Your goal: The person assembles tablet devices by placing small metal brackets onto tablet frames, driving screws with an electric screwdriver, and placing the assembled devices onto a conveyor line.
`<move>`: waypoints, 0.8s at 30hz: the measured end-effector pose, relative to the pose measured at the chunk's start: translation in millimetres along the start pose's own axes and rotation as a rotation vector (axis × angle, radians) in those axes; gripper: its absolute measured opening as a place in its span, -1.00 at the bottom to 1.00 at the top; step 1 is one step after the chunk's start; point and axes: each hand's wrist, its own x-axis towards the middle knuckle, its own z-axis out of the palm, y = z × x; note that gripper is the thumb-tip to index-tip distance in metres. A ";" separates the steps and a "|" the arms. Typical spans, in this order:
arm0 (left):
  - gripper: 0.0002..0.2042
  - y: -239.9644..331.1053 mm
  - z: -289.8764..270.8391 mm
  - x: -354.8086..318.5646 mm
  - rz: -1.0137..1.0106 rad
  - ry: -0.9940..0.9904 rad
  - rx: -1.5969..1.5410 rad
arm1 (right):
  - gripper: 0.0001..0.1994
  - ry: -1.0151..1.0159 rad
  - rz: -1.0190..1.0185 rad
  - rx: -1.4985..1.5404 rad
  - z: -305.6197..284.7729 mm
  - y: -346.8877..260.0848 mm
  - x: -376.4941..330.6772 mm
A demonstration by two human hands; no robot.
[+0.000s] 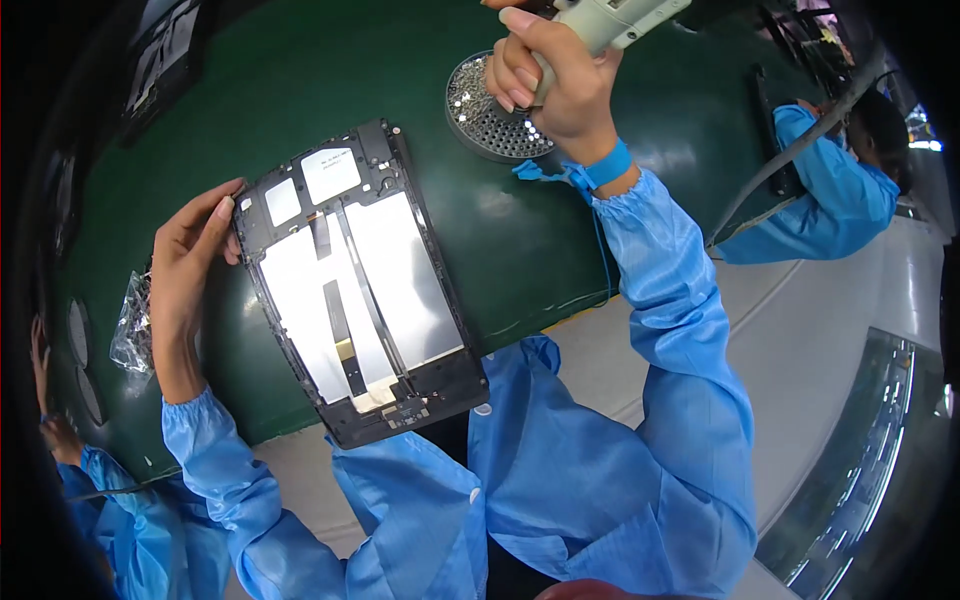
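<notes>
My left hand (185, 250) grips the upper left edge of an opened tablet (405, 275), thumb on top. The tablet lies tilted on the green table, its lower end at the near edge by my lap. Silvery panels, a dark flat cable and a small circuit board show inside its black frame. My right hand (568, 88) is wrapped round a pale grey electric screwdriver (615, 18). It hovers at a round screw tray (482, 130) full of small holes and shiny screws; the driver's tip is hidden behind my fingers. A blue wrist strap (608, 165) circles my right wrist.
A clear plastic bag (130, 330) lies left of my left wrist, near dark round discs (90, 395). Black frames (160, 65) stand at the far left. Blue-sleeved co-workers sit at the right (835, 205) and lower left (135, 520). A grey cable (800, 145) hangs at the right.
</notes>
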 end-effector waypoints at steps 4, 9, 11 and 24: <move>-0.72 -0.4 1.1 -0.8 -0.014 0.016 0.034 | -0.83 -0.001 0.000 -0.011 -0.1 1.9 -0.3; -0.72 -3.6 -3.6 -0.3 0.006 0.006 0.038 | -0.82 -0.014 0.006 -0.006 3.6 5.3 -0.1; -0.72 -3.7 -3.6 0.1 0.004 0.002 0.035 | -0.82 -0.024 0.001 -0.008 2.8 6.5 -0.3; -0.73 -5.2 3.3 0.8 0.037 0.010 0.039 | -0.89 0.012 0.019 -0.030 -1.5 7.3 -3.8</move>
